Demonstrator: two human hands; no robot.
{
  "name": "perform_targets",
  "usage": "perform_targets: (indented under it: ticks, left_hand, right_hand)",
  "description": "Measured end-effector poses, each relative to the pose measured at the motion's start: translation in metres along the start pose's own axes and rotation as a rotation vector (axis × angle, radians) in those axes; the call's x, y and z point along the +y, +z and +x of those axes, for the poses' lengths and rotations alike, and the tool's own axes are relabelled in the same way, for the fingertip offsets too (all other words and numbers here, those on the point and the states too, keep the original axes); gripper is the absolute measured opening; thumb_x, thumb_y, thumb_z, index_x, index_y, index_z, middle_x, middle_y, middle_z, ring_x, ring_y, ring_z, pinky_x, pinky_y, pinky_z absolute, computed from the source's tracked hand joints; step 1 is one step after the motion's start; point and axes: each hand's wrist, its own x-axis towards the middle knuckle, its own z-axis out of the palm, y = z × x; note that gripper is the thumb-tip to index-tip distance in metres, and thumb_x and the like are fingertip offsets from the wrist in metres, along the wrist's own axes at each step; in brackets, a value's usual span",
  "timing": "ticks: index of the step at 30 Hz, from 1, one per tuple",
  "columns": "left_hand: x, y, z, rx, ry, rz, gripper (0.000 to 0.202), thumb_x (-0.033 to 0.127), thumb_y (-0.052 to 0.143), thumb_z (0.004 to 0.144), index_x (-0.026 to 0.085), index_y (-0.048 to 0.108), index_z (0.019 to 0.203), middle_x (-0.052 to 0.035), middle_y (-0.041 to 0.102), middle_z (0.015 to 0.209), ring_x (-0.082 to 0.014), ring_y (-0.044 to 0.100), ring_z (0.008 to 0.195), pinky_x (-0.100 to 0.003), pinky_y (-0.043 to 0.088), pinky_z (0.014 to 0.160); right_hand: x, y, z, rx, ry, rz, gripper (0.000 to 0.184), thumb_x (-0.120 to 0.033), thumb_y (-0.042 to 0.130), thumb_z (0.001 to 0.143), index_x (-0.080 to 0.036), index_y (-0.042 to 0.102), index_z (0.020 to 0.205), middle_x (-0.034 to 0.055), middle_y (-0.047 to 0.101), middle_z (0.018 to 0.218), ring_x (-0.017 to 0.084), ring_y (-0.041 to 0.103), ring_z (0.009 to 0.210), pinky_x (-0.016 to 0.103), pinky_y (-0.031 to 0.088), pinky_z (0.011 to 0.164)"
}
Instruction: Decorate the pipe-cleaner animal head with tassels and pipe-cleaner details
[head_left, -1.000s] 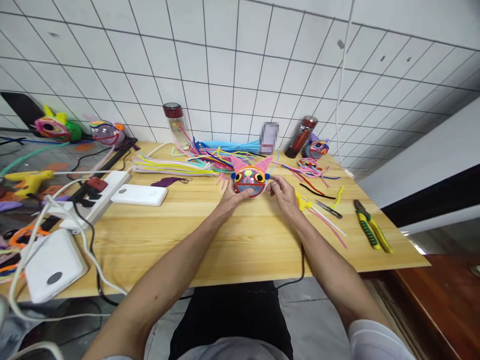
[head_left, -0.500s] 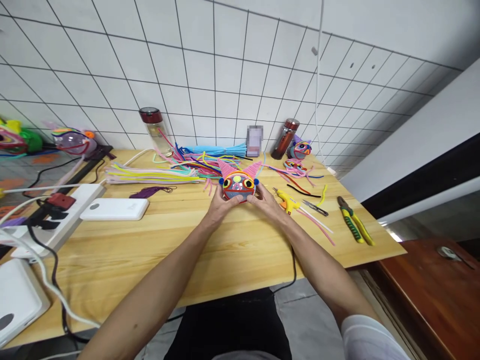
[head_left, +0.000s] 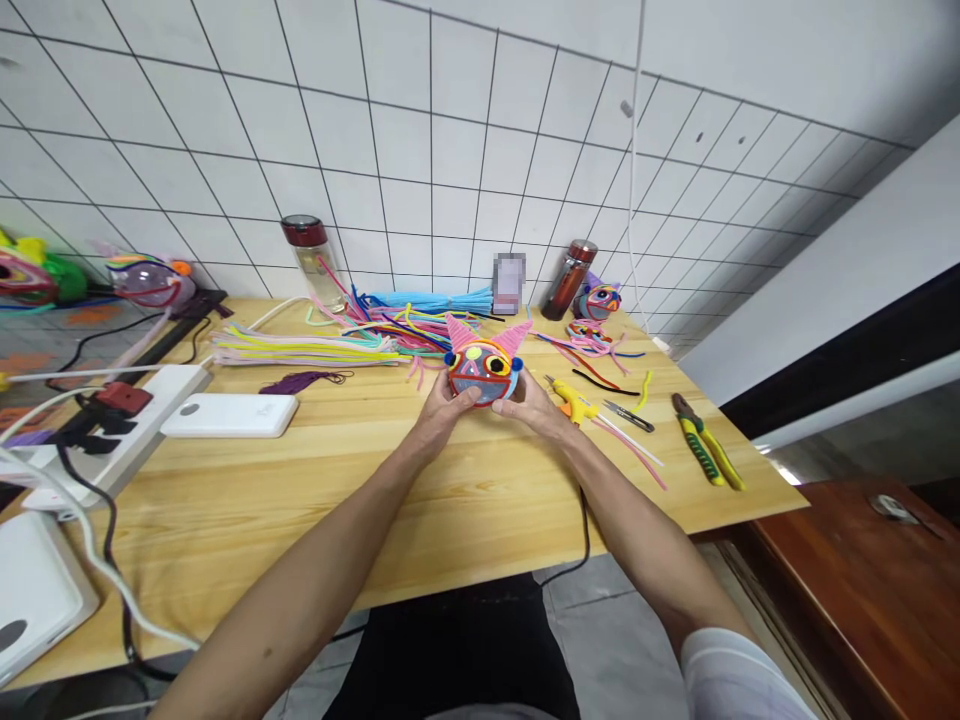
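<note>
Between my two hands sits a round animal-head ornament [head_left: 484, 373] made with pipe cleaners, with pink pointed ears, yellow-ringed eyes, blue balls at its sides and a red-edged mouth. My left hand [head_left: 444, 408] grips its left side, thumb on the lower front. On the other side my right hand [head_left: 534, 405] holds it the same way; the fingers behind the ornament are hidden. Just right of my right hand lies a yellow glue gun [head_left: 574, 400]. Behind the ornament is a pile of coloured pipe cleaners [head_left: 420, 328].
To the right lie small snips [head_left: 628, 416] and green-yellow pliers [head_left: 706, 440]. Along the wall stand a glass bottle [head_left: 311, 262], a phone [head_left: 509, 283], a brown flask [head_left: 569, 280] and a similar ornament [head_left: 598, 299]. A power strip [head_left: 142, 425] and white power bank [head_left: 229, 415] are at left.
The ornament has turned slightly in my hands and shifted a little to the right, showing more of its light-blue right side. Both hands keep their hold.
</note>
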Motion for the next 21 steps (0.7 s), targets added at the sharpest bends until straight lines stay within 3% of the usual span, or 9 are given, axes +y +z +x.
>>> perform_targets:
  ticks: [9,15,21]
  left_hand:
    - [0.0013,-0.0025,0.0016,0.112,0.110,0.180,0.083,0.046,0.104,0.063,0.024,0.057,0.129,-0.0096,0.075,0.130,-0.0307,0.073,0.122,-0.043,0.059,0.107]
    - [-0.0001,0.0000,0.0020,0.053,0.116,0.150,0.097,0.043,0.106,0.061,0.025,0.050,0.138,-0.0112,0.072,0.137,-0.0314,0.074,0.124,-0.046,0.059,0.110]
    - [-0.0078,-0.0042,0.0046,0.122,0.155,0.174,0.091,0.044,0.106,0.059,0.024,0.051,0.129,-0.0121,0.068,0.140,-0.0313,0.071,0.127,-0.047,0.058,0.112]
  right_hand:
    - [0.0053,-0.0022,0.0041,0.010,-0.040,0.002,0.080,-0.057,0.095,0.074,-0.031,0.062,0.142,0.0088,0.064,0.158,0.033,0.059,0.149,0.050,0.052,0.123]
    - [0.0037,-0.0038,0.0027,0.023,-0.012,-0.021,0.070,-0.053,0.091,0.080,-0.029,0.064,0.140,0.0082,0.067,0.154,0.032,0.061,0.146,0.048,0.055,0.120]
    - [0.0039,-0.0060,0.0024,0.025,0.001,-0.024,0.069,-0.053,0.093,0.077,-0.030,0.066,0.137,0.0080,0.067,0.154,0.033,0.061,0.146,0.049,0.058,0.116]
